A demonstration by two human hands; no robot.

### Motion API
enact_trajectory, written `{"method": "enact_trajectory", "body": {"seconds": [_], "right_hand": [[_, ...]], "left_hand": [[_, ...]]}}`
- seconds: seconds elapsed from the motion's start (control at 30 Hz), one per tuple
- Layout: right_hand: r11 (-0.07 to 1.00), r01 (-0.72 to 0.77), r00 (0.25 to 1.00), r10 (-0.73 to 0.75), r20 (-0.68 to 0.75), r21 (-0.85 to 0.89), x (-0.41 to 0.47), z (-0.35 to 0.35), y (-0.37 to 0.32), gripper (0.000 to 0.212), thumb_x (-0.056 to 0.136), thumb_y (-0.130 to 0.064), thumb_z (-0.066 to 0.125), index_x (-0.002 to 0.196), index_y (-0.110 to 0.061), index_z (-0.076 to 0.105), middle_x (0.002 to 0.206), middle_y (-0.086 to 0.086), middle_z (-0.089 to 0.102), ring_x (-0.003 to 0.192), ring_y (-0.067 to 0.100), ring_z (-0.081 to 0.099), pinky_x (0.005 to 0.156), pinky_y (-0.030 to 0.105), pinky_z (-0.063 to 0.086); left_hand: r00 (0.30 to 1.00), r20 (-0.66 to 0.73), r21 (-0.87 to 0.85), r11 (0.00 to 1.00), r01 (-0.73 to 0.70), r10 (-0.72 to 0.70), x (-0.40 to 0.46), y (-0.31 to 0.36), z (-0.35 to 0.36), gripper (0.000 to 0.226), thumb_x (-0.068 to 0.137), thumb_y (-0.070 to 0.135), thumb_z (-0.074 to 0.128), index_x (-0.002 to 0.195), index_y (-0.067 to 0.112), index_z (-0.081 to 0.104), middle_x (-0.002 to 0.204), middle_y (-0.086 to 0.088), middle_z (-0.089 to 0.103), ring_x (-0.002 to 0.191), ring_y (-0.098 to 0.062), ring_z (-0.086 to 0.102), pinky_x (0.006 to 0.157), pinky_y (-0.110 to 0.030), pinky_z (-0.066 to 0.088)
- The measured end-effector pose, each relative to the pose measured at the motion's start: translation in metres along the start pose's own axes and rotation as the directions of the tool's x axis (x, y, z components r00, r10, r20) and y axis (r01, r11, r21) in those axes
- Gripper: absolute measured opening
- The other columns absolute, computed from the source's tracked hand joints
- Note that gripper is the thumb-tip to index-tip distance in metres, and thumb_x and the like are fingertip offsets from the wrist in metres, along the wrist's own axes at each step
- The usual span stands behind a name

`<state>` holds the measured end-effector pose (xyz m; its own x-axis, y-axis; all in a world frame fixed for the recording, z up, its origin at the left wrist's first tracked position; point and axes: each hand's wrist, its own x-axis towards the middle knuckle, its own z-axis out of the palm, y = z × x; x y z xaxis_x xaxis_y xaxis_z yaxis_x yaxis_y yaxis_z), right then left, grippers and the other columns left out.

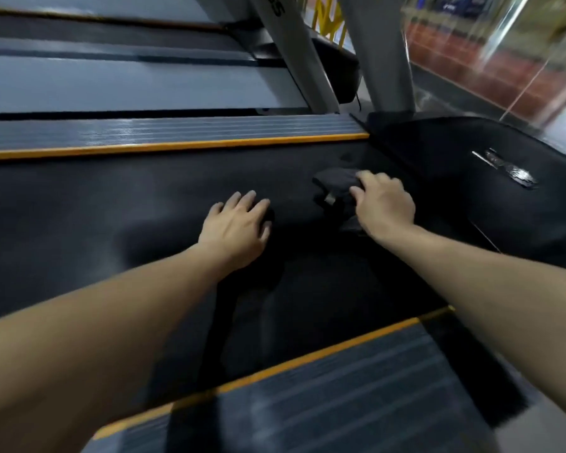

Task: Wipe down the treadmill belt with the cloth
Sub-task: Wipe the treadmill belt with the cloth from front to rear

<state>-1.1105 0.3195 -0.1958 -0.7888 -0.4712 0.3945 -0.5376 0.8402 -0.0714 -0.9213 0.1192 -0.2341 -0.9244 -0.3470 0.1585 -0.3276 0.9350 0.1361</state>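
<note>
I'm mid-wipe: my right hand (384,204) presses the dark cloth (335,188) on the belt (111,204) near the motor cover (471,178). My left hand (237,227) lies flat, empty, bracing. Next I should drag the cloth along the belt.

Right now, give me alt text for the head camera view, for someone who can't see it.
A person's right hand presses a dark cloth onto the black treadmill belt near the motor cover, while the left hand lies flat on the belt beside it. Grey side rails edged in orange flank the belt; the background is blurred.
</note>
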Motion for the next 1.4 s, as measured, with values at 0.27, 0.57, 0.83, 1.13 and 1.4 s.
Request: {"method": "enact_trajectory", "body": {"seconds": [0.27,0.57,0.83,1.13,1.4], "right_hand": [[0.998,-0.014,0.895,-0.016,0.447,0.063,0.063,0.08,-0.001,0.061,0.098,-0.061,0.028,0.153,-0.038,0.018,0.164,0.003,0.014,0.149,0.028,0.014,0.117,0.049,0.02],[0.995,-0.013,0.895,-0.033,0.446,0.101,0.137,0.125,0.033,0.055,0.097,-0.059,0.027,0.15,-0.047,0.017,0.165,0.004,0.003,0.151,0.025,0.001,0.12,0.05,0.007],[0.981,-0.195,0.899,0.188,0.396,-0.022,0.209,0.147,0.06,0.049,0.096,-0.057,0.023,0.144,-0.049,0.026,0.161,0.008,0.022,0.146,0.032,0.02,0.115,0.054,0.017],[0.963,-0.155,0.921,0.06,0.386,0.222,0.209,0.12,0.057,0.056,0.095,-0.063,0.021,0.136,-0.038,0.05,0.147,-0.003,0.046,0.135,0.031,0.037,0.106,0.051,0.027],[0.996,-0.044,0.923,0.009,0.384,0.082,0.212,0.153,0.072,0.058,0.087,-0.073,0.033,0.14,-0.05,0.036,0.159,0.0,0.026,0.143,0.029,0.026,0.113,0.052,0.027]], "left_hand": [[0.998,0.032,-0.045,0.997,0.058,-0.057,0.097,-0.014,0.021,0.054,0.103,0.048,0.029,0.154,0.032,0.03,0.166,0.003,0.023,0.154,-0.023,0.016,0.12,-0.05,0.021],[0.982,0.172,-0.024,0.996,0.086,-0.08,0.165,-0.039,0.051,0.055,0.102,0.056,0.019,0.155,0.046,0.019,0.169,0.007,0.01,0.156,-0.021,0.003,0.123,-0.055,0.008],[0.994,0.07,-0.021,0.996,0.09,-0.089,0.162,-0.044,0.068,0.057,0.099,0.059,0.019,0.155,0.048,0.019,0.167,0.015,0.01,0.155,-0.011,0.0,0.123,-0.052,0.003],[0.994,0.033,-0.039,0.993,0.11,-0.108,0.162,-0.044,0.068,0.069,0.089,0.066,0.012,0.155,0.046,0.024,0.166,0.019,0.012,0.154,-0.006,0.001,0.123,-0.05,0.005],[0.993,0.051,-0.044,0.993,0.111,-0.109,0.162,-0.043,0.067,0.071,0.088,0.067,0.01,0.155,0.046,0.022,0.166,0.019,0.009,0.154,-0.005,-0.002,0.123,-0.049,0.002]]}}
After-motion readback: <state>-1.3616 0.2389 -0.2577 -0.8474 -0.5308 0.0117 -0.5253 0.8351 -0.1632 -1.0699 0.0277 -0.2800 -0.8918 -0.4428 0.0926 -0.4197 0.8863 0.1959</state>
